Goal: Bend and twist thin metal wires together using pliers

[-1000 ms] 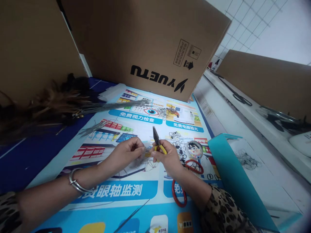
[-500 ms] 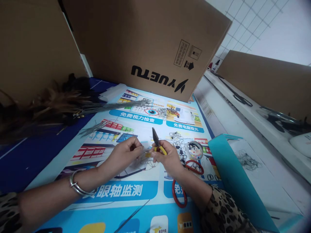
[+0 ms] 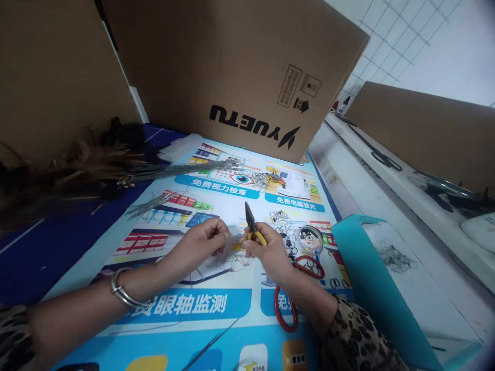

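Observation:
My right hand point(image 3: 270, 252) is closed around needle-nose pliers point(image 3: 249, 216) with yellow handles, their dark jaws pointing up and away from me. Thumb and fingers of my left hand point(image 3: 209, 238) are pinched together just left of the pliers; what they grip is too fine to make out. Thin bent wires point(image 3: 236, 264) show below and between both hands. Red-handled scissors point(image 3: 286, 309) lie under my right forearm, their blades hidden. Beside my right hand are small black rings and wire loops point(image 3: 288, 229) and a round tin point(image 3: 310, 240).
A large cardboard box point(image 3: 232, 67) stands at the back. Bundled straight wires point(image 3: 189, 167) and brown feathers point(image 3: 85, 165) lie at left. A teal-edged box point(image 3: 371, 278) at right holds a tangle of wire point(image 3: 395, 256). Loose wires point(image 3: 211, 342) lie near the front.
My right hand and the pliers have shifted very slightly to the right. My left hand stays almost in place, still pinched.

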Demonstrator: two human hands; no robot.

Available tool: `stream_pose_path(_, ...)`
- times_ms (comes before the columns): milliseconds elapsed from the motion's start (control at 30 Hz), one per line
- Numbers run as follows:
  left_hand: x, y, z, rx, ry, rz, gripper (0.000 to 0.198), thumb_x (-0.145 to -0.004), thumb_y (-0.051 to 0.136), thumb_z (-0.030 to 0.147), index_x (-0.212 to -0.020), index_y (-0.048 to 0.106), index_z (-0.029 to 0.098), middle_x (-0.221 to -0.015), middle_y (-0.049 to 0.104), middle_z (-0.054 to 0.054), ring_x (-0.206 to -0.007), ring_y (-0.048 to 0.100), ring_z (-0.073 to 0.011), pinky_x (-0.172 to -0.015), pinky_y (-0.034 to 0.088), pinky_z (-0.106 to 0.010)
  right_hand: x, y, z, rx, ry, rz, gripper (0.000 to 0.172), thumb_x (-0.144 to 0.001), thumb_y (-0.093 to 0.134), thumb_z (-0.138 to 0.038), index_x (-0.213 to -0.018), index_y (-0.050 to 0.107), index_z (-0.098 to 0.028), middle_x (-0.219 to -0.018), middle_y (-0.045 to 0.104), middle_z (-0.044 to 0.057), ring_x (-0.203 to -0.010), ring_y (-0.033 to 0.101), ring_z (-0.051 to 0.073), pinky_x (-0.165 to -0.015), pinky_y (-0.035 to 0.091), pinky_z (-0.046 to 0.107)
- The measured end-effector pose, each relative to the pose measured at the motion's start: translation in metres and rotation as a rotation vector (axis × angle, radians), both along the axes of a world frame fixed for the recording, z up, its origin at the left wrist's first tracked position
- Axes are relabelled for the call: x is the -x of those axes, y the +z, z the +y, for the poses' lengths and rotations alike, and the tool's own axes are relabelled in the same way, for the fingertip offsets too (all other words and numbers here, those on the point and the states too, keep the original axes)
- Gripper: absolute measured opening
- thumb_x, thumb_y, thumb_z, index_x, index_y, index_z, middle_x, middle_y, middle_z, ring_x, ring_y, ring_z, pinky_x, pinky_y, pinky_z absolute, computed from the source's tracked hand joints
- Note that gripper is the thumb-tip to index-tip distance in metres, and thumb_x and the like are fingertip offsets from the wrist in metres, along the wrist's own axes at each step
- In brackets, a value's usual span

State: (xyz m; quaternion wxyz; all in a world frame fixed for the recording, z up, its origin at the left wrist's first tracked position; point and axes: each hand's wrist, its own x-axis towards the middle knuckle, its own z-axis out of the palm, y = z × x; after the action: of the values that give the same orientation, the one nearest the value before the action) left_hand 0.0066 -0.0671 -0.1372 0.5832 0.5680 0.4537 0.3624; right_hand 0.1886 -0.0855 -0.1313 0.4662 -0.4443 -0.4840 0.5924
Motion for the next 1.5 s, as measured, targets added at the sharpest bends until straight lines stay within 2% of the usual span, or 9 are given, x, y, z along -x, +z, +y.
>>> stream_pose_path(267,0.001,0.007,0.003,-0.011,-0.099,-0.068,0.017,-0.081,0.056,0.034,-0.078,0.051,0.017,-0.064,0.055,0.003,-0.059,0.052,-0.0123,-0.057,0.041,-0.023,-0.001,-0.002,0.002,0.001,-0.029,0.018,0.023,-0.067,0.068,-0.016,-0.089,0.061,-0.017,-0.075,0.061,-0.002,-0.051,0.051,0.007,-0.047,0.043,0.020)
stream_pose_path(433,0.003,0.005,0.005,-0.028,-0.133,0.011,0.019,-0.079,0.057,0.033,-0.084,0.059,0.015,-0.069,0.059,0.001,-0.063,0.054,-0.0136,-0.061,0.041,-0.025,-0.003,-0.004,0.003,0.001,-0.031,0.012,0.023,-0.066,0.069,-0.017,-0.088,0.061,-0.017,-0.076,0.061,-0.002,-0.051,0.051,0.007,-0.048,0.043,0.021)
stream_pose_path(667,0.005,-0.004,0.008,-0.129,-0.100,0.196,0.017,-0.079,0.057,0.033,-0.075,0.059,0.017,-0.062,0.059,0.002,-0.060,0.054,-0.0138,-0.058,0.040,-0.024,-0.002,-0.001,0.001,-0.004,-0.019,-0.021,0.023,-0.068,0.067,-0.017,-0.090,0.062,-0.018,-0.076,0.060,-0.002,-0.055,0.051,0.007,-0.049,0.044,0.020)
stream_pose_path(1000,0.004,-0.004,0.004,-0.297,-0.025,0.374,0.014,-0.081,0.052,0.029,-0.073,0.057,0.019,-0.060,0.062,0.003,-0.058,0.057,-0.0142,-0.055,0.040,-0.023,-0.002,-0.002,0.001,-0.036,0.022,-0.067,0.023,-0.069,0.066,-0.016,-0.092,0.063,-0.019,-0.079,0.063,-0.002,-0.059,0.053,0.008,-0.053,0.047,0.019)
stream_pose_path(1267,0.002,0.000,0.001,-0.348,-0.092,0.405,0.015,-0.082,0.051,0.029,-0.073,0.058,0.019,-0.064,0.063,0.002,-0.061,0.057,-0.0144,-0.056,0.040,-0.023,-0.001,-0.001,0.000,-0.045,0.019,-0.079,0.022,-0.069,0.066,-0.017,-0.091,0.063,-0.018,-0.078,0.062,-0.001,-0.059,0.053,0.008,-0.053,0.047,0.019)
stream_pose_path(1500,0.003,0.001,0.000,-0.364,-0.055,0.357,0.017,-0.084,0.049,0.031,-0.075,0.058,0.019,-0.064,0.060,0.003,-0.061,0.056,-0.0141,-0.057,0.040,-0.023,0.000,-0.002,0.002,-0.007,-0.009,-0.050,0.024,-0.066,0.067,-0.016,-0.090,0.063,-0.018,-0.075,0.061,-0.003,-0.054,0.050,0.007,-0.049,0.044,0.019)
